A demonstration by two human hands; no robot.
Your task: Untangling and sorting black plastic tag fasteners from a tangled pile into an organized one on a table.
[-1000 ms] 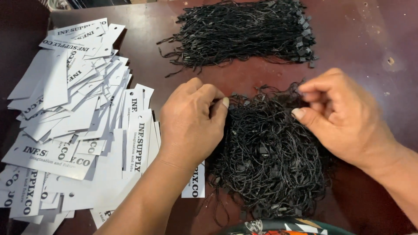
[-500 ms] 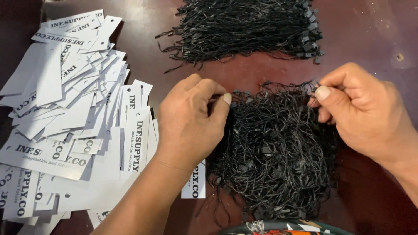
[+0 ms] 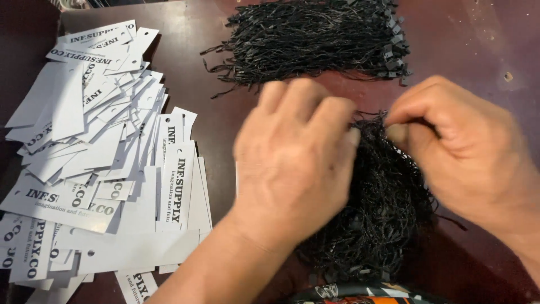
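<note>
**Both hands close in on the tangled pile of black strings**

Nearest the camera, at the bottom edge of the frame, a curved, patterned object [image 3: 360, 294] peeks in, too cropped to identify. Just above it lies the tangled heap of black strings [image 3: 374, 225], spreading up through the lower centre-right of the dark reddish table [image 3: 484, 39].

The left hand [image 3: 295, 163] now sits higher and further right than a second ago, covering the heap's left side, its back to the camera and its fingers curled down; what they grip underneath cannot be told. The right hand [image 3: 461, 152] has dropped from its raised position of half a second ago and come leftward, so its fingertips pinch together at the heap's upper edge, apparently on a strand or two. Both hands are blurred by motion. The two have drawn closer, meeting at the top of the heap, which suggests a single string is being picked free.

Left of the hands, the scattered white card tags [image 3: 107, 163] fill the left side of the frame, untouched, overlapping one another.

Farthest away, at the upper centre, the straightened bundle of black strings [image 3: 315, 42] lies well apart from both hands.
</note>
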